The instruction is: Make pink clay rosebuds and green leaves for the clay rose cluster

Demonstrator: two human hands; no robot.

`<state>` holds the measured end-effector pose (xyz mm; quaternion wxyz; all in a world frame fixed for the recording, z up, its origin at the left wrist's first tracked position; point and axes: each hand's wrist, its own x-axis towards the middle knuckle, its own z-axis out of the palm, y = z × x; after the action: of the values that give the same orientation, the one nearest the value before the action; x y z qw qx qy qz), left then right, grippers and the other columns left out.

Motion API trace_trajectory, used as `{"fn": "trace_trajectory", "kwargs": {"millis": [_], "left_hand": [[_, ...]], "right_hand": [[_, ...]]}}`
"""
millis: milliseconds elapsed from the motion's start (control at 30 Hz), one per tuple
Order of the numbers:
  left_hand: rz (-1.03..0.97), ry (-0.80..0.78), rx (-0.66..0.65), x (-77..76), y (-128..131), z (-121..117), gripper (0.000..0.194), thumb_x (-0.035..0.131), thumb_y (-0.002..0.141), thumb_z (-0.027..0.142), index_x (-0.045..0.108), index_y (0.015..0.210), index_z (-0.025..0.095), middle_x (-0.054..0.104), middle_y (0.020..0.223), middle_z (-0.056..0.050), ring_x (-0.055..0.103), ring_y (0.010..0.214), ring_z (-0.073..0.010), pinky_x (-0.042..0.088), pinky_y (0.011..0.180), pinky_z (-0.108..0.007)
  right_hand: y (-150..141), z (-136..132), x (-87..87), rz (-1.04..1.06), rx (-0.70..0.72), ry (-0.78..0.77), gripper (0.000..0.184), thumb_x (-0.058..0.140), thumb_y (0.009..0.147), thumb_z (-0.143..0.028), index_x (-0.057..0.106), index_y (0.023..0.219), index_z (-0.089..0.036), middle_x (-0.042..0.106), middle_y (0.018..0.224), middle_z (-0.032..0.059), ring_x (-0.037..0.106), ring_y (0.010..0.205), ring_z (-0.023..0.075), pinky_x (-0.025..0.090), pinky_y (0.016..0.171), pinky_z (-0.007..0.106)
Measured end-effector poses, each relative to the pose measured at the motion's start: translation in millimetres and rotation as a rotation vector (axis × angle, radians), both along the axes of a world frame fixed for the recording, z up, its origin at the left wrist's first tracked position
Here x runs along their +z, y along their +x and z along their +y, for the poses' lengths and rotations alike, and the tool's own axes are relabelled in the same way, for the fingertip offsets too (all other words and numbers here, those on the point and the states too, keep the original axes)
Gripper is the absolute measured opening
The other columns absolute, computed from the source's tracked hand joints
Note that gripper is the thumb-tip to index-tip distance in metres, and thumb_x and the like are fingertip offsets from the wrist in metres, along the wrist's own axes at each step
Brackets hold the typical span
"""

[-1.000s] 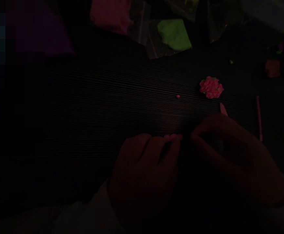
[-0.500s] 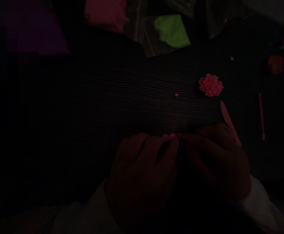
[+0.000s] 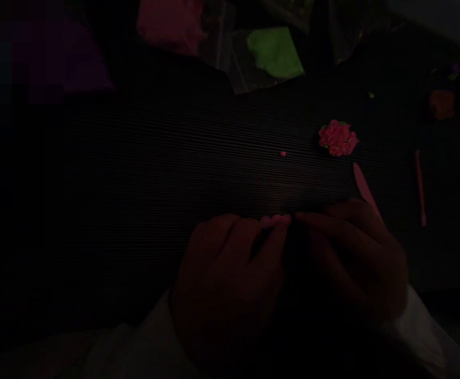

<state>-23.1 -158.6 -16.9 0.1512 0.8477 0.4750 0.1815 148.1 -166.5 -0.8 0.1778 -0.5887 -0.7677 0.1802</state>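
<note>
Small pink pieces (image 3: 276, 219) sit in a short row at the fingertips of the left hand (image 3: 230, 279), low in the middle of the view and close over the dark tabletop (image 3: 154, 168). The index fingertip of that hand meets the row near its right end. The thumb is hidden, so whether the left hand clamps the pieces or only rests against them cannot be told.

The right hand (image 3: 364, 258) has its index finger stretched toward the same end of the row, the tip just beside it with a narrow gap between. Its thumb, dim in shadow, stands apart from that finger, and nothing shows between the two. Pale sleeves (image 3: 419, 326) cover both wrists.

Just beyond the right knuckles lies a pink knife-shaped tool (image 3: 364, 187), its lower end hidden by the hand. Farther right is a thin pink stick (image 3: 420, 187). Ahead of the hands are a tiny pink ball (image 3: 283, 154) and a ruffled pink flower (image 3: 338, 138) with green bits. A green scrap (image 3: 371, 95) lies past the flower, and an orange-brown block (image 3: 442, 104) near the right edge. Along the far side are clear bags with green material (image 3: 277, 52) and pink material (image 3: 170, 26).
</note>
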Motion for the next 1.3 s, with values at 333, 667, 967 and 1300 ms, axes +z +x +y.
{"fn": "trace_trajectory", "kwargs": {"millis": [333,667,967,1300], "left_hand": [[0.022,-0.002,-0.012,-1.1,-0.6,-2.2,0.037,0.052,0.073,0.027,0.054,0.11,0.022,0.057,0.077,-0.004,0.049,0.075,-0.0193,0.043,0.067,-0.037],[0.024,0.007,-0.01,-1.7,-1.7,-3.5,0.037,0.052,0.073,0.027,0.054,0.11,0.021,0.056,0.077,-0.004,0.049,0.075,-0.0196,0.042,0.068,-0.038],[0.0,-0.019,-0.028,-2.3,-0.7,-0.5,0.039,0.053,0.073,0.024,0.052,0.112,0.022,0.056,0.079,-0.004,0.048,0.075,-0.0184,0.042,0.068,-0.037],[-0.074,0.019,0.037,-1.9,-3.5,-1.0,0.025,0.051,0.074,0.019,0.06,0.097,0.018,0.053,0.076,-0.004,0.046,0.073,-0.0163,0.041,0.068,-0.034]], "right_hand": [[1.9,0.1,-2.5,-0.069,0.045,0.031,0.028,0.051,0.073,-0.016,0.06,0.099,-0.02,0.052,0.08,0.0055,0.047,0.074,0.0162,0.038,0.065,0.038],[3.5,-0.4,-6.1,-0.075,0.079,0.055,0.027,0.051,0.072,-0.015,0.06,0.098,-0.02,0.052,0.077,0.0053,0.046,0.071,0.0166,0.037,0.067,0.042],[3.9,-0.8,-5.8,-0.05,0.075,0.073,0.024,0.05,0.073,-0.016,0.061,0.094,-0.019,0.052,0.079,0.0055,0.046,0.073,0.0171,0.036,0.067,0.04],[0.5,-0.6,-13.7,-0.05,0.02,0.063,0.03,0.047,0.075,-0.021,0.057,0.103,-0.025,0.053,0.085,0.0032,0.048,0.079,0.0161,0.031,0.076,0.039]]}}
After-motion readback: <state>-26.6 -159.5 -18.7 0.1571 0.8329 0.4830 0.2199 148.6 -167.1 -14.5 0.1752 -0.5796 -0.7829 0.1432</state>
